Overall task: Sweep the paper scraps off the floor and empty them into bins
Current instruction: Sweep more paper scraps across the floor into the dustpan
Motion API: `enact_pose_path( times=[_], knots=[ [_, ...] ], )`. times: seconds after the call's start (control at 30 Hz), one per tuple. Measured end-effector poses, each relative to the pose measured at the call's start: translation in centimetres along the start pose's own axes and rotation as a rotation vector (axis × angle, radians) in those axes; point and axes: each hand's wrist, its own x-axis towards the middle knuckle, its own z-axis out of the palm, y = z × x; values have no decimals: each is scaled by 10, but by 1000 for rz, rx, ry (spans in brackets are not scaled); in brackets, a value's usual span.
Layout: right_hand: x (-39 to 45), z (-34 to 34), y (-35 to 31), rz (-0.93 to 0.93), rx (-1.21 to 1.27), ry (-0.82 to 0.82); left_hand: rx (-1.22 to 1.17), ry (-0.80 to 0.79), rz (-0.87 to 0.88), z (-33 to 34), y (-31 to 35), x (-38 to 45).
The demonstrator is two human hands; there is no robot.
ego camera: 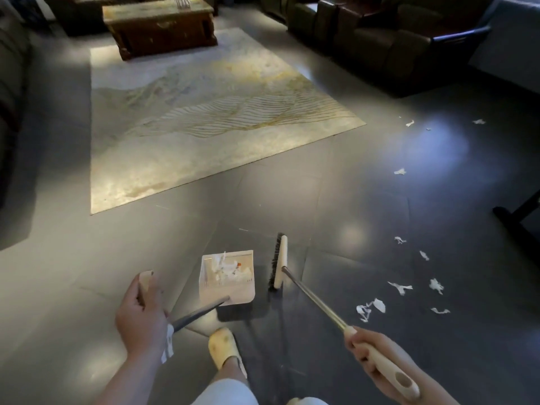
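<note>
Your left hand [140,314] curls around the pale grip at the top of the dustpan's long handle, with the dark shaft running from under your palm down to the dustpan [227,277]. The dustpan sits on the dark tiled floor [336,185] just ahead of your slippered foot [223,347], and it already holds a small heap of white paper bits with one orange speck among them.

Your right hand [377,356] wraps around the cream grip of the broom [278,262], fingers closed about it, the metal shaft slanting up and left to the broom head. The head stands just beside the dustpan on its right, apart from it, with the dark bristles facing the pan. Whether the bristles touch the floor cannot be told.

The paper scraps [370,308] that remain lie on the floor to the right of the broom: a loose cluster near your right hand, more pieces a little farther right, and single bits trailing away toward the far right of the room.

Beyond the dustpan, a pale rug [204,112] with a wavy line pattern covers the middle of the floor, and a dark wooden chest [160,27] stands at its far end. Dark armchairs [380,33] line the upper right. A dark furniture leg [517,220] reaches in from the right edge.
</note>
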Motion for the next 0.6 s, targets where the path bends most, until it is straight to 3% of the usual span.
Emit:
enact_pose_path(
  times=[0.3,0.47,0.6],
  knots=[
    [47,85,-56,-75,-479,139,-26,-37,-34,31,-6,83],
    [91,149,-112,-62,-462,142,-7,-81,-84,50,-10,147],
    [131,204,-155,34,-246,26,11,-117,-85,63,-8,201]
  ],
)
